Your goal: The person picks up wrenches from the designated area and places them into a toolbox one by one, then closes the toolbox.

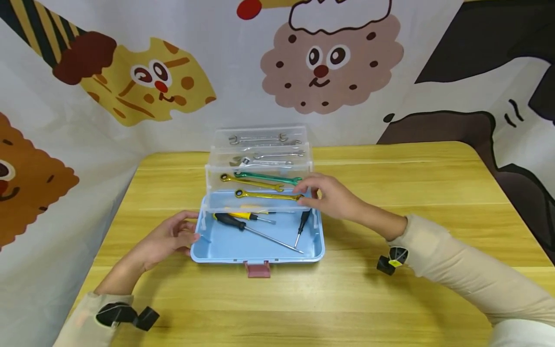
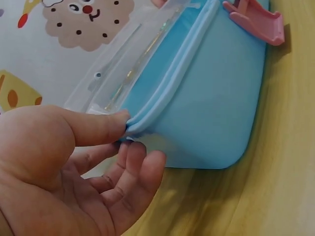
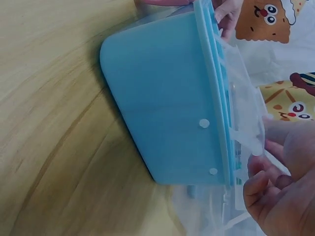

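Observation:
A light-blue toolbox [image 1: 217, 259] stands open on the table, its clear plastic trays [image 1: 214, 195] raised in steps at the back. My left hand [image 1: 166, 238] pinches the box's left rim; in the left wrist view the thumb [image 2: 101, 129] lies on the rim and the fingers are below it. At the right end of the lowest tray, my right hand [image 1: 334, 195] holds the tray's side between thumb and fingers, beside a yellow wrench [image 1: 269, 195]. Another yellow wrench [image 1: 253, 183] and a green wrench [image 1: 269, 177] lie just behind. The right thumb is partly hidden in the right wrist view.
Inside the box lie a long black-handled screwdriver [image 1: 230, 220], a small black screwdriver [image 1: 304, 221] and yellow-handled ones [image 1: 244, 216]. Silver wrenches [image 1: 260, 140] fill the upper trays. A pink latch [image 1: 258, 270] hangs in front; a printed cloth [image 1: 243, 86] hangs behind the wooden table [image 1: 312, 303].

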The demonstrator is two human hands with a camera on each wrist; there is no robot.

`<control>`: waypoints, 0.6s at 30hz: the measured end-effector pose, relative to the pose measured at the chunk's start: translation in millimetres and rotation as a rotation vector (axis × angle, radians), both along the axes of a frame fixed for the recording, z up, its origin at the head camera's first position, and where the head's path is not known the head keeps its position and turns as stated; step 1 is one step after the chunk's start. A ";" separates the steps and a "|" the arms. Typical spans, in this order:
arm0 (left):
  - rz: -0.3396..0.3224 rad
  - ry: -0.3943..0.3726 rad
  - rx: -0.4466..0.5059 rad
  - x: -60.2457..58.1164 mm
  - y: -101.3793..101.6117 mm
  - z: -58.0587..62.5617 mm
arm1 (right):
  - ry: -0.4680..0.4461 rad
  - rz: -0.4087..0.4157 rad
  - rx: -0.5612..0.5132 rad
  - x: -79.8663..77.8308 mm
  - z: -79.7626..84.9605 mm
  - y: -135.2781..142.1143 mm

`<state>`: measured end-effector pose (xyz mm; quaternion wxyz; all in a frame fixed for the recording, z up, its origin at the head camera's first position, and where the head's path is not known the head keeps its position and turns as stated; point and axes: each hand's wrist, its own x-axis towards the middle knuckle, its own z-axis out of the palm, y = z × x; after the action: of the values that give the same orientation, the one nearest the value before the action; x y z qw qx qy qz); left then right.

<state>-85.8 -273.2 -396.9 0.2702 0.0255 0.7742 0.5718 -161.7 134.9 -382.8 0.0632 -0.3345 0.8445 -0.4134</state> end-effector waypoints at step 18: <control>0.169 0.095 -0.031 -58.6 -17.3 15.6 | 0.005 -0.441 -0.246 -42.1 5.3 27.4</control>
<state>-144.4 -290.5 -381.3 0.1843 -0.0168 0.7945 0.5784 -203.7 162.3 -377.5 -0.0716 -0.1482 0.8406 -0.5160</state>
